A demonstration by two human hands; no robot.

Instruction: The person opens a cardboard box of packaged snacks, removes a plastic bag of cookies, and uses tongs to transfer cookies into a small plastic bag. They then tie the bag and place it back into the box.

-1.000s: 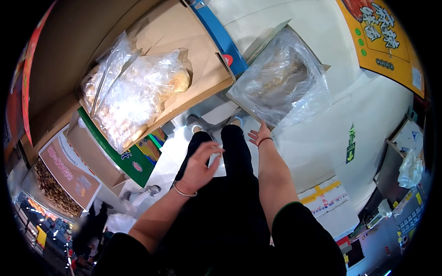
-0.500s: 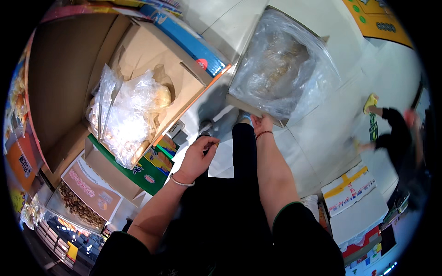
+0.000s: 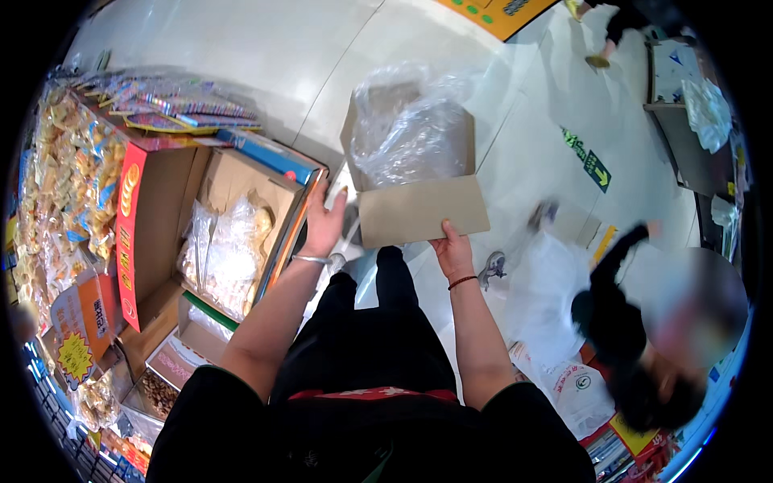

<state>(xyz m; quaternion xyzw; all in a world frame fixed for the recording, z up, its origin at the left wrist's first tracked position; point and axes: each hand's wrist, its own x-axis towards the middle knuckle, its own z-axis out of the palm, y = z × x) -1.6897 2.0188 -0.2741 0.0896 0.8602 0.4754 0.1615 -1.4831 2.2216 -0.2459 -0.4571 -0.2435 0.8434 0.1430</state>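
Observation:
A cardboard box [image 3: 423, 212] lined with a clear plastic bag [image 3: 412, 145] is on the floor ahead of me, its near panel facing me. My right hand [image 3: 453, 251] grips the lower edge of that panel, thumb on the front. To the left, my left hand [image 3: 324, 225] is raised with fingers apart and nothing in it. It is nearest the rim of an open display carton [image 3: 278, 181]. Inside that carton lie pastries [image 3: 262, 225] in clear plastic, with metal tongs [image 3: 211, 245] on top.
Packaged snacks [image 3: 68, 177] fill the far left, beside a tray of brown nuts [image 3: 158, 393]. On the right, a person in black [image 3: 616, 314] bends near white plastic bags [image 3: 576, 390]. Another person's legs [image 3: 620, 28] show at the far right. A green arrow sign [image 3: 596, 169] marks the tiled floor.
My left hand has gone from curled fingers to spread ones, beside the display carton. The cardboard box's near panel now shows broadly, with my right hand at its edge. The whole view has shifted.

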